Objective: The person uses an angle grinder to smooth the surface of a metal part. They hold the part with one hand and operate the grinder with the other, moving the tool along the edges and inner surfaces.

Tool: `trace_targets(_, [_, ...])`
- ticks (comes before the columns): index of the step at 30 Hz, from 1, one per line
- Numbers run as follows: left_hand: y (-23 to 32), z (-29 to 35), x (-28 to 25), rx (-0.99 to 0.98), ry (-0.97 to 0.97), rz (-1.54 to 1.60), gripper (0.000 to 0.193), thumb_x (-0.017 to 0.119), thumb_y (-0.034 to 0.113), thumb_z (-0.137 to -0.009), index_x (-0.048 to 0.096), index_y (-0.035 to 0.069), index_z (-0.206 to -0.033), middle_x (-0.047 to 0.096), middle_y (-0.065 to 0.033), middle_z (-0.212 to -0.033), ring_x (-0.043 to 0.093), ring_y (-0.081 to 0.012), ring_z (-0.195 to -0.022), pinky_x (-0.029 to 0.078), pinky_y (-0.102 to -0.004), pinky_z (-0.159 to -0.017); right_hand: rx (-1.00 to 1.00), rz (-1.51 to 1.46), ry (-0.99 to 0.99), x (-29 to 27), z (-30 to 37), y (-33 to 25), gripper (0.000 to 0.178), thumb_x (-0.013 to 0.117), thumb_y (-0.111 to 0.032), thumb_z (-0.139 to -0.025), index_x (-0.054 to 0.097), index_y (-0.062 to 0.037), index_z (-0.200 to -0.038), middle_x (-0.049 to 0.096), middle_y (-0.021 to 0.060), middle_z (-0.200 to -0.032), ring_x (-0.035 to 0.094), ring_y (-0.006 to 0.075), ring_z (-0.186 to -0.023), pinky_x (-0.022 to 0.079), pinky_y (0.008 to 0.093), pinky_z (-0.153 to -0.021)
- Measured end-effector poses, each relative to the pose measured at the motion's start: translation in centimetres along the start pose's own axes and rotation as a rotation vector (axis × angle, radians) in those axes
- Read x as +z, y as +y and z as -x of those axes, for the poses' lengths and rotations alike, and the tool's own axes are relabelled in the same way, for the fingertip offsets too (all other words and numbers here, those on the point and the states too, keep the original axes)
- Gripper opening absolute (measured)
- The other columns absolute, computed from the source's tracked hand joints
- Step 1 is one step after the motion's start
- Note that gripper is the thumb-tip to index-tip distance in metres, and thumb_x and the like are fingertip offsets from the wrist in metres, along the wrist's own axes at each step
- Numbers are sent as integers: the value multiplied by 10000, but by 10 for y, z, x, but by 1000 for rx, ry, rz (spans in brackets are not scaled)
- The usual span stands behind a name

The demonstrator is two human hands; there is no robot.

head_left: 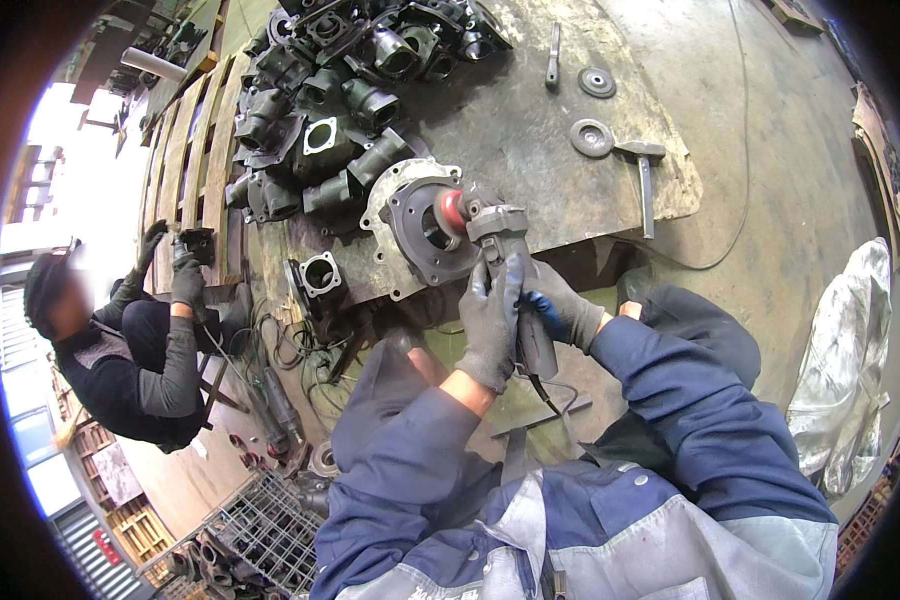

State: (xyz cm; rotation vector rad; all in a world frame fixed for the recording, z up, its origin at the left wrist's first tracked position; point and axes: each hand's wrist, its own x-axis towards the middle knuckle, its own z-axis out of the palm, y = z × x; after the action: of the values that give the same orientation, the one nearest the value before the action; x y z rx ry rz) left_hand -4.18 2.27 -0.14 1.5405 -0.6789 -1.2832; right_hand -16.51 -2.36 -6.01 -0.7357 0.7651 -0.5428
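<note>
My left hand (488,332), in a grey glove, is wrapped round the body of an angle grinder (510,232). My right hand (562,303), gloved in grey with blue on the fingers, grips the same grinder from its right side. The grinder's red disc (452,213) lies at the face of a round metal flange casting (425,228). Whether the disc touches the metal I cannot tell. That casting has bolt holes round its rim and sits near the front edge of the worktable (530,150). A cord hangs from the grinder's lower end.
A heap of dark castings (340,100) covers the table's far left. At right lie a hammer (646,185), two discs (592,138) and a handled tool (553,60). A co-worker (120,340) sits at left by a pallet (185,150). A wire basket (270,530) stands lower left.
</note>
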Motion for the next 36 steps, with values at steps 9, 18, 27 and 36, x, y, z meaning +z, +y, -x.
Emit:
trace_targets(9, [-13, 25, 6, -57, 44, 130, 450, 708, 320, -1037, 609, -3, -1334, 695, -72, -1136, 604, -101, -990, 518, -292, -868, 28, -112, -31, 0, 23, 20, 380, 663, -243, -988, 625, -41, -1307, 708, 74, -1176, 682, 165, -1031, 556, 340, -936])
trace_targets(18, [6, 35, -11, 202, 220, 4, 460, 727, 327, -1030, 581, -6, -1311, 639, -72, -1170, 586, -144, -1031, 503, -302, -921, -104, -172, 30, 17, 26, -44, 349, 748, -214, -981, 637, -23, -1251, 734, 109, -1079, 734, 220, -998, 610, 356, -888])
trace_targets(27, [14, -50, -71, 167, 498, -296, 592, 795, 406, -961, 574, -64, -1245, 663, -164, -1087, 640, -247, -947, 513, -367, -891, -136, -425, 63, 27, 60, -127, 316, 745, -179, -997, 608, 0, -1218, 708, 115, -1016, 747, 236, -880, 656, 390, -813])
trace_targets(36, [16, -78, -109, 222, 247, -127, 277, 753, 245, -1005, 698, 9, -1140, 735, -40, -1009, 652, -94, -835, 521, -264, -736, -194, -388, 3, 18, 82, -146, 319, 699, -212, -1033, 613, 19, -1237, 714, 123, -1057, 738, 242, -942, 636, 398, -861])
